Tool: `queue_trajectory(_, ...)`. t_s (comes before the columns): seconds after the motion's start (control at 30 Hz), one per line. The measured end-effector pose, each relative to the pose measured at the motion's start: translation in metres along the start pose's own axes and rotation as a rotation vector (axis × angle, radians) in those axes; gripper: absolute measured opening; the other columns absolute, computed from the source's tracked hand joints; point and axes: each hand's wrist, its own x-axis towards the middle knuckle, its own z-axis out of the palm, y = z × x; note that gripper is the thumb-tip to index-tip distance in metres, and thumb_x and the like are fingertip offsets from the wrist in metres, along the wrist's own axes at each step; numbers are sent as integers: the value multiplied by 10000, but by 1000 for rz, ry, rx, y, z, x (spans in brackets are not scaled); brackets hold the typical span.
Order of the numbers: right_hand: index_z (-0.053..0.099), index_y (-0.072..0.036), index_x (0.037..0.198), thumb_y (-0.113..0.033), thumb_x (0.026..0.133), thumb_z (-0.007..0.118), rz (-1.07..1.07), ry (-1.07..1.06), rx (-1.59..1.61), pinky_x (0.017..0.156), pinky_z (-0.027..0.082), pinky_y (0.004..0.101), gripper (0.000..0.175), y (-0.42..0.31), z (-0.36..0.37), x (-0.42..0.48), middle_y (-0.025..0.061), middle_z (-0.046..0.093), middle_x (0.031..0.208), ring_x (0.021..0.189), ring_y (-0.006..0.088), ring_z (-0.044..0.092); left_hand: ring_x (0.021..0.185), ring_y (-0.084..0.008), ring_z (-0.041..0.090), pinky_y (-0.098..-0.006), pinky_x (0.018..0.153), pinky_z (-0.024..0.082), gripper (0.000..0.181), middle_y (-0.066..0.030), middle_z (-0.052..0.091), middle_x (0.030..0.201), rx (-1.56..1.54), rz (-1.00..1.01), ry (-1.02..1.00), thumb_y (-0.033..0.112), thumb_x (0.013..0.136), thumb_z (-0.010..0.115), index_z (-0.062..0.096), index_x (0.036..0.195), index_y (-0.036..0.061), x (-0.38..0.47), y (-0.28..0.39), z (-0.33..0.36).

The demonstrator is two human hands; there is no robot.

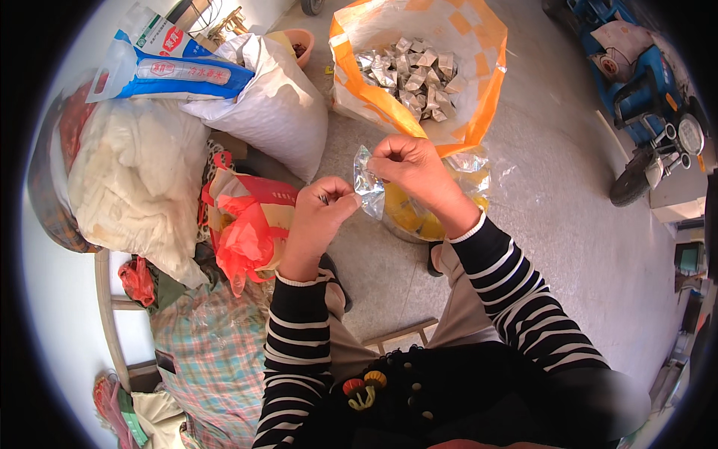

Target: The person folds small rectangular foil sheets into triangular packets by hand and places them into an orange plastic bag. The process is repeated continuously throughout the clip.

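A small piece of clear, shiny plastic film [367,188] is stretched between my two hands above the floor. My right hand [412,171] pinches its upper right part between thumb and fingers. At its lower left edge, my left hand [322,216] has thumb and forefinger together on the film. Something small and dark shows inside the left fingers, too hidden to name. Under my right forearm is a round basin [412,234] with yellow contents, partly covered by more clear film [471,163]. Beyond it, an orange and white bag [345,64] holds many silvery folded packets [426,73].
To the left are a red gift bag [277,193], a stuffed white sack [291,106], a blue and white rice bag [185,73] and cream bedding [134,174]. Plaid cloth [219,348] lies nearer. A blue electric vehicle [650,95] stands at the right. A pink bowl [305,47] sits behind.
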Motion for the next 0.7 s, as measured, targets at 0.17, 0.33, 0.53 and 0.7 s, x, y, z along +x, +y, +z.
queue_trajectory(0.17,612,-33,751,-21,798,684,3,-55,-39,607,429,208,87,3,8,-8,-44,576,690,654,24,508,551,2,412,-181,476,285,39,47,544,689,-68,145,150,26,815,627,594,796,36,4,2,5)
queue_trajectory(0.33,612,-26,751,-12,785,678,84,-102,25,617,429,205,75,-1,12,-9,-42,580,707,665,31,513,591,-18,469,-174,513,349,17,34,556,713,5,139,161,4,820,608,599,813,16,5,-3,-5)
queue_trajectory(0.53,634,-26,812,-5,795,655,87,-150,34,643,449,208,34,2,11,-7,-28,612,756,686,39,542,607,-14,474,-170,535,349,23,43,549,696,59,147,112,2,824,608,602,806,15,4,-6,-2)
queue_trajectory(0.7,638,-18,859,10,816,636,49,-41,124,658,466,213,51,8,17,-3,-13,628,773,703,55,567,627,-14,452,-174,570,363,102,43,555,709,-48,140,126,63,817,685,610,857,5,1,-1,6)
